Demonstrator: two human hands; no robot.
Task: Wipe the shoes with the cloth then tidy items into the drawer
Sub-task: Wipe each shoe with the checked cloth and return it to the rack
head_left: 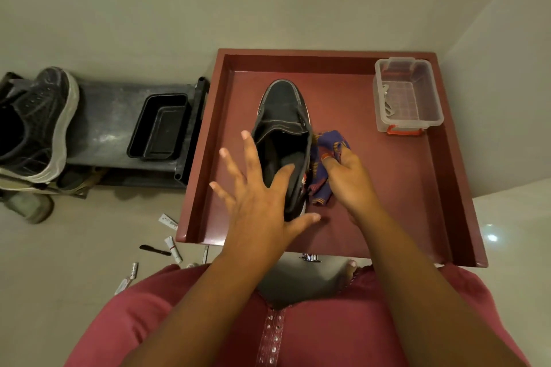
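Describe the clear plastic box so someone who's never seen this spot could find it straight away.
Start at the big dark red drawer pulled open on the floor. Look to its far right corner: the clear plastic box sits there, apart from the black shoe and cloth. It is the only see-through thing, with an orange clip on its near end.

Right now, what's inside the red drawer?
In the red drawer: a black shoe, a blue cloth gripped by the right hand, and a clear plastic box. The left hand covers the shoe's heel.

Counting it up: two hands, shoes and boxes!
One dark shoe (pixel 283 128) in the drawer (pixel 417 188), one cloth (pixel 325 158), one clear box (pixel 407 95), another shoe (pixel 38 125) on the rack, one black tray (pixel 159 126).
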